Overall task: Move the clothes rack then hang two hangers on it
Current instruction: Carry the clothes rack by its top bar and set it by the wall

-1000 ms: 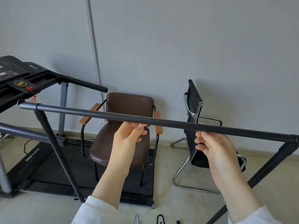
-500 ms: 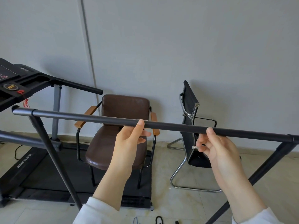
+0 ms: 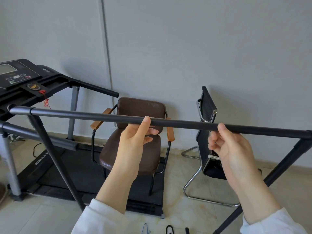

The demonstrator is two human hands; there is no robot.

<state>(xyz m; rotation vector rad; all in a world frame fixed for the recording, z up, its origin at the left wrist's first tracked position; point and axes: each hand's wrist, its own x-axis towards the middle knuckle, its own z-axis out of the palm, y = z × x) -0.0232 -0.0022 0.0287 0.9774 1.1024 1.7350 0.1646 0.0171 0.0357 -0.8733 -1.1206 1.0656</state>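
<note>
The black clothes rack's top bar (image 3: 182,123) runs across the view at chest height, on slanted legs at both ends. My left hand (image 3: 135,142) is just under the bar's middle; its thumb tip rests on the near side and the fingers stay loose below, not wrapped around. My right hand (image 3: 229,149) is under the bar further right, one fingertip touching it and the other fingers curled beneath. On the floor at the bottom edge lie hangers, of which only the hooks show: a blue hanger (image 3: 146,228) and a black hanger (image 3: 169,230).
A brown armchair (image 3: 140,149) stands behind the bar, its legs on a treadmill (image 3: 25,81) that fills the left side. A black cantilever chair (image 3: 207,149) stands to the right. A grey wall closes the back. The floor is pale tile.
Both hands rose to the bar, and their thumbs now touch it. The view shifted slightly, showing more of the treadmill console.
</note>
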